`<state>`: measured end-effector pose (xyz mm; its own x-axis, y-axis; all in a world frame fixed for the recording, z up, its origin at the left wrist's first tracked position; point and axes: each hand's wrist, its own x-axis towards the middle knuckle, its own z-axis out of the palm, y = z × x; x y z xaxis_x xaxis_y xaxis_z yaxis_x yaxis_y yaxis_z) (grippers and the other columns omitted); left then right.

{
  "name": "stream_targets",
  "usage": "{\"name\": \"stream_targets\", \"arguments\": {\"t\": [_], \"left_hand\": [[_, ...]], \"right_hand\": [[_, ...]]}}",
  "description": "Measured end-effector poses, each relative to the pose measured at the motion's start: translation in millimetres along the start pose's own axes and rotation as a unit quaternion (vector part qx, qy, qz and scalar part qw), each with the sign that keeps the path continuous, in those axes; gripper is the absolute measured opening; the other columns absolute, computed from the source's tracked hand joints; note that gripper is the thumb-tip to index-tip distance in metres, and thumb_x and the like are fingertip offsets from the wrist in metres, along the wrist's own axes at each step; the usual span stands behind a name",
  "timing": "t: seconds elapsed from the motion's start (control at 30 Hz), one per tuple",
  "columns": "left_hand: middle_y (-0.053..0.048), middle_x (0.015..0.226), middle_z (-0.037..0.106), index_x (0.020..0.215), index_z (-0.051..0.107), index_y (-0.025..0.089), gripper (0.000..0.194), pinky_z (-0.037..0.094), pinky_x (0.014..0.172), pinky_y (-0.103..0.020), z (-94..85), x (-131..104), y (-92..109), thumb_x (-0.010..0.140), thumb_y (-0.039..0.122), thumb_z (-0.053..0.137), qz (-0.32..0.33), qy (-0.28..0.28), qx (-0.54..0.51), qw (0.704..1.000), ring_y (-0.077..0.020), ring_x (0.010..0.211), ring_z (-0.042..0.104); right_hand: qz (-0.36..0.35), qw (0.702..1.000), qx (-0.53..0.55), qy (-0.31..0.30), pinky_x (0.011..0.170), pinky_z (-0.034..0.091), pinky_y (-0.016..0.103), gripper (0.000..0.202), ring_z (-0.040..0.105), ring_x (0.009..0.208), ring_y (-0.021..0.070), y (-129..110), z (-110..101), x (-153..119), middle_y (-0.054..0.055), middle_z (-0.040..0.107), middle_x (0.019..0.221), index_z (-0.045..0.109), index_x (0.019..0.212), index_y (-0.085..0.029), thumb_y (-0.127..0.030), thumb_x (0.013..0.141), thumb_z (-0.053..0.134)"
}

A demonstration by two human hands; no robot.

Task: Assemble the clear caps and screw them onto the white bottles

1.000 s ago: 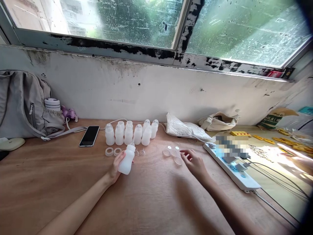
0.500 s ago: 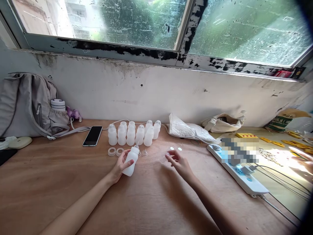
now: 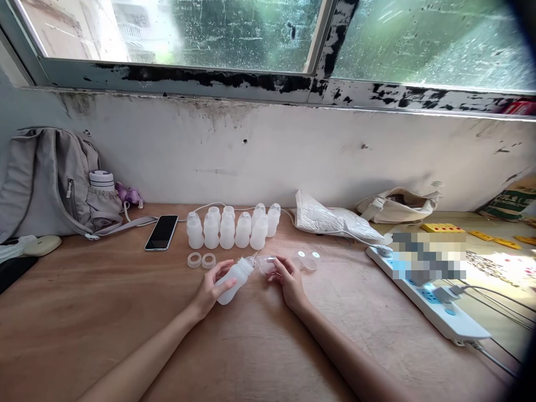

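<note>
My left hand [image 3: 208, 289] is closed around a frosted white baby bottle [image 3: 234, 283], which leans to the right over the table. A clear teat [image 3: 252, 260] shows at the bottle's upper end. Between thumb and fingers, my right hand [image 3: 290, 281] holds a clear bottle cap [image 3: 265, 264], its end close to the teat; whether they touch I cannot tell. Behind my hands stand several frosted bottles [image 3: 226, 233] in two rows, some with clear caps on. Two white rings [image 3: 208, 266] lie left of the held bottle. Right of my right hand are clear discs [image 3: 310, 264] and small white discs [image 3: 301, 254].
A phone [image 3: 161, 232] and a grey backpack [image 3: 33, 184] are at the left. Along the wall lie a white plastic packet [image 3: 318, 216] and a cream bag [image 3: 391, 206]. A power strip [image 3: 435, 307] with plugs and cables runs along the right side.
My right hand has moved left to the held bottle, with a clear cap now showing in its fingers. The bottle has tilted further right toward it. The view has shifted slightly.
</note>
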<state>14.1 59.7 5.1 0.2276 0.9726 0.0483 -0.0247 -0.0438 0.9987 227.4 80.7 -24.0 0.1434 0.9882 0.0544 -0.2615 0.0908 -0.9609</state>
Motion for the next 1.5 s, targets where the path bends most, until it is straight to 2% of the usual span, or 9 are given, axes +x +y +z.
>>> {"name": "stream_targets", "arguments": {"t": [0.13,0.27,0.37,0.47,0.67,0.8,1.03,1.5], "left_hand": [[-0.009,0.099,0.061,0.101,0.055,0.015,0.038,0.044,0.076,-0.031,3.1,-1,-3,0.07,0.035,0.06,0.003,0.009,0.028,1.0,-0.0226,0.092,0.056],[-0.008,0.097,0.062,0.093,0.061,0.016,0.031,0.043,0.081,-0.032,3.0,0,-7,0.069,0.036,0.06,0.025,0.005,0.11,0.994,-0.0232,0.093,0.055],[-0.007,0.096,0.061,0.092,0.063,0.017,0.028,0.042,0.082,-0.032,1.2,2,-9,0.07,0.035,0.059,0.044,0.01,0.147,0.988,-0.0223,0.092,0.055],[-0.007,0.095,0.061,0.094,0.063,0.016,0.028,0.042,0.079,-0.03,-0.2,2,-9,0.073,0.035,0.057,0.028,0.005,0.135,0.99,-0.0211,0.089,0.056],[-0.006,0.096,0.063,0.094,0.063,0.016,0.028,0.042,0.078,-0.028,-0.4,3,-7,0.073,0.034,0.057,0.016,-0.004,0.11,0.994,-0.0207,0.089,0.056],[-0.006,0.099,0.064,0.095,0.064,0.016,0.029,0.043,0.077,-0.027,-1.8,3,-6,0.073,0.035,0.057,0.0,-0.011,0.089,0.996,-0.021,0.091,0.056],[-0.007,0.097,0.065,0.095,0.064,0.016,0.031,0.044,0.074,-0.027,-2.8,3,-7,0.072,0.036,0.058,-0.024,-0.019,0.076,0.997,-0.0214,0.089,0.057],[-0.007,0.093,0.064,0.093,0.065,0.015,0.03,0.044,0.073,-0.027,-1.1,2,-2,0.071,0.035,0.058,-0.011,-0.019,0.086,0.996,-0.0209,0.086,0.057]], "right_hand": [[0.012,0.998,0.058,0.019,0.045,0.047,0.021,0.026,0.058,0.054,0.01,2,-2,2,0.001,0.059,0.081,0.056,0.088,-0.017,-0.033,0.069,0.064],[0.014,0.996,0.079,0.034,0.044,0.047,0.021,0.025,0.057,0.052,0.01,3,-2,4,-0.001,0.057,0.071,0.056,0.086,-0.017,-0.032,0.069,0.064],[0.009,0.998,0.066,0.022,0.043,0.046,0.021,0.026,0.057,0.052,0.0098,3,-2,3,0.0,0.058,0.076,0.056,0.088,-0.017,-0.032,0.069,0.064],[0.002,1.0,0.028,0.006,0.044,0.046,0.022,0.026,0.056,0.052,0.0104,1,0,0,0.001,0.06,0.078,0.057,0.088,-0.016,-0.033,0.069,0.064],[-0.012,0.999,-0.037,-0.035,0.045,0.043,0.023,0.021,0.053,0.047,0.0111,-6,5,-5,-0.002,0.057,0.056,0.057,0.079,-0.016,-0.034,0.07,0.064],[-0.025,0.997,-0.057,-0.046,0.045,0.042,0.023,0.02,0.054,0.048,0.0116,-7,5,-7,-0.002,0.058,0.059,0.057,0.079,-0.017,-0.035,0.07,0.063],[-0.03,0.995,-0.09,-0.039,0.043,0.041,0.023,0.022,0.051,0.043,0.0111,-8,7,-8,-0.002,0.057,0.052,0.057,0.073,-0.016,-0.038,0.07,0.063],[-0.026,0.99,-0.133,-0.047,0.04,0.042,0.025,0.026,0.052,0.04,0.0135,-8,8,-11,-0.002,0.055,0.045,0.055,0.064,-0.018,-0.042,0.07,0.062]]}}
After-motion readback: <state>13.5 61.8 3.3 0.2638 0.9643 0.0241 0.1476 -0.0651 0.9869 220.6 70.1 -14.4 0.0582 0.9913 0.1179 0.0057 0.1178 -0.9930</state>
